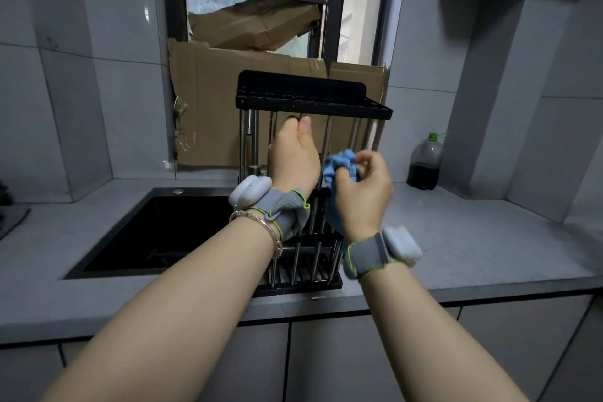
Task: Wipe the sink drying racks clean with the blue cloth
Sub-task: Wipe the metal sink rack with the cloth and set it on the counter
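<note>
A drying rack with black end frames and steel rods stands tilted up on its lower end at the right edge of the sink. My left hand grips one of the upper rods, thumb up near the top frame. My right hand holds the bunched blue cloth against a rod on the rack's right side, a little lower. Part of the cloth hangs down behind my right palm.
A dark bottle with a green cap stands on the grey counter to the right. Cardboard sheets lean in the window behind the rack. A grey wall column juts out at the right.
</note>
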`<state>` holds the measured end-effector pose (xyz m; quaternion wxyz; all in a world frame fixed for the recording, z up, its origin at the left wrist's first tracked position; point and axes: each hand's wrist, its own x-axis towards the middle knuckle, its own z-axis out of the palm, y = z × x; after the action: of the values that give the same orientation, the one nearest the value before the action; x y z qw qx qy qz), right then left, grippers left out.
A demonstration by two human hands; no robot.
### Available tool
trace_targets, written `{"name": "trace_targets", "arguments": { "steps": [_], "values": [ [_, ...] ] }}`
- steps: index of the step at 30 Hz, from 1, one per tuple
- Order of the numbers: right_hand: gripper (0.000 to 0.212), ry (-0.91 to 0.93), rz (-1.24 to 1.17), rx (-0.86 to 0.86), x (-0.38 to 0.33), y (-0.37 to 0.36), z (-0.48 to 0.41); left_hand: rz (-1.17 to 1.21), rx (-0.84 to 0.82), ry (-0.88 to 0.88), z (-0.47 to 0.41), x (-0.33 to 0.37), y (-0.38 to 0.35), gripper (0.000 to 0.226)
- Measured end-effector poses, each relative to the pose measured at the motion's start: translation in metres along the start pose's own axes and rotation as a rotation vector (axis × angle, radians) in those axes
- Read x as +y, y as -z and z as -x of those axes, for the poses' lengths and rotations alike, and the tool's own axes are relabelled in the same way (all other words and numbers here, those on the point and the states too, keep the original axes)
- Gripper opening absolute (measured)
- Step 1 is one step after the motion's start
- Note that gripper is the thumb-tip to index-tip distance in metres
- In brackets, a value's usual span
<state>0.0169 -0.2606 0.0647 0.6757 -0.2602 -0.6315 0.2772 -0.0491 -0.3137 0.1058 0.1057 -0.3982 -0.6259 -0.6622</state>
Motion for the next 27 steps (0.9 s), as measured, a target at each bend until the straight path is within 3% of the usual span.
{"name": "trace_targets", "arguments": {
  "steps": [7,12,15,21,27],
  "values": [
    [0.014,0.115,0.173,-0.103,0.009,0.006,0.007,-0.001,-0.026,0.031,0.001,0.001,0.002,0.040],
    [0.015,0.065,-0.071,0.064,-0.030,0.005,-0.023,-0.013,-0.019,0.016,0.003,0.004,0.001,0.041],
    [0.018,0.110,-0.036,0.114,-0.038,0.000,-0.034,-0.008,-0.032,0.020,0.001,0.003,0.003,0.040],
    [0.016,0.132,0.131,-0.076,0.007,0.009,-0.001,-0.020,-0.048,0.027,0.001,0.003,0.001,0.040],
    [0.010,0.183,0.105,0.021,0.031,0.006,0.026,-0.022,-0.073,0.042,0.001,0.003,0.006,0.040]
  ]
}}
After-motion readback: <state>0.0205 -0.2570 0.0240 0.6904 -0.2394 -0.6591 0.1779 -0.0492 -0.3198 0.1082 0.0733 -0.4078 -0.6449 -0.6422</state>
